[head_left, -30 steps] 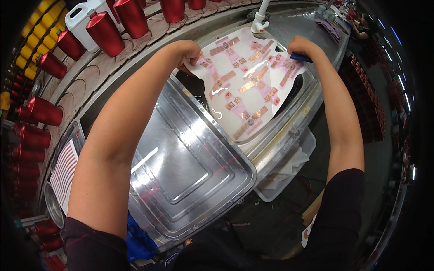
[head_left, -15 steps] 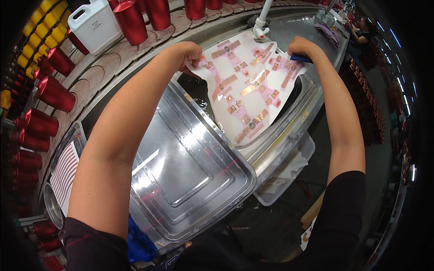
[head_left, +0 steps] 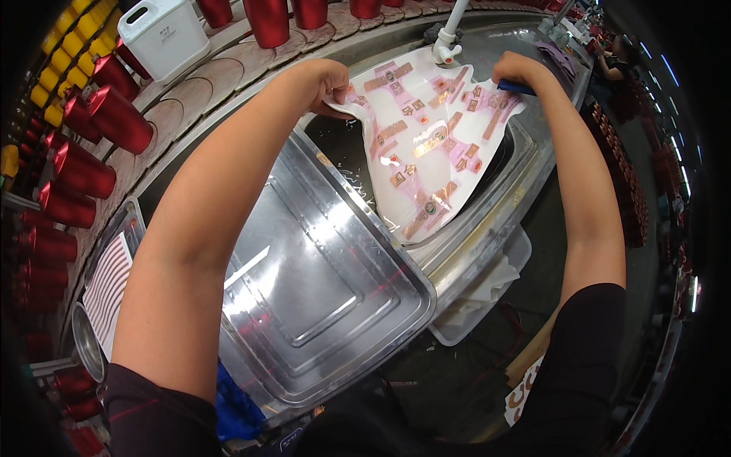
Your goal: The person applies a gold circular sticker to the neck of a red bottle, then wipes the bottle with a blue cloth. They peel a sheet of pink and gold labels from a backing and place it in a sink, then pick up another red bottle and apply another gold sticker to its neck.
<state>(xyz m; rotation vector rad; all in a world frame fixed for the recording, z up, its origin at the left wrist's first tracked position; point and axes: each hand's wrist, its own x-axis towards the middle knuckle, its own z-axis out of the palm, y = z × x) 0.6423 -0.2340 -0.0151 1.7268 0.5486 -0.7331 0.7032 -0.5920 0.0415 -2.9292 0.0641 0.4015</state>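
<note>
Your left hand [head_left: 330,82] pinches the label-printed white sheet [head_left: 407,145], drawn narrower now, baring more dark liquid [head_left: 335,148].
In the head view, the sheet spans the metal basin [head_left: 493,201], apparently lifting free; your right hand [head_left: 516,68] curls by a blue strip [head_left: 518,87], its hidden fingertips' grip impossible to tell.

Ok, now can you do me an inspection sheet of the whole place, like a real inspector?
Surface: metal counter, dark liquid in it; shiny tray alongside.
Job's things: white sheet with pink patterns, partly over the liquid.
Clutter: white jug; purple cloth; white tub below, crumpled stuff inside.
Hands: left hand pinches the sheet's upper left; right hand curled at its upper right, beside a blue thing, grip unclear.
Cables: cannot tell, floor too dark.
Surroundings: red bottles, yellow bottles, white tap, another person far right.
</note>
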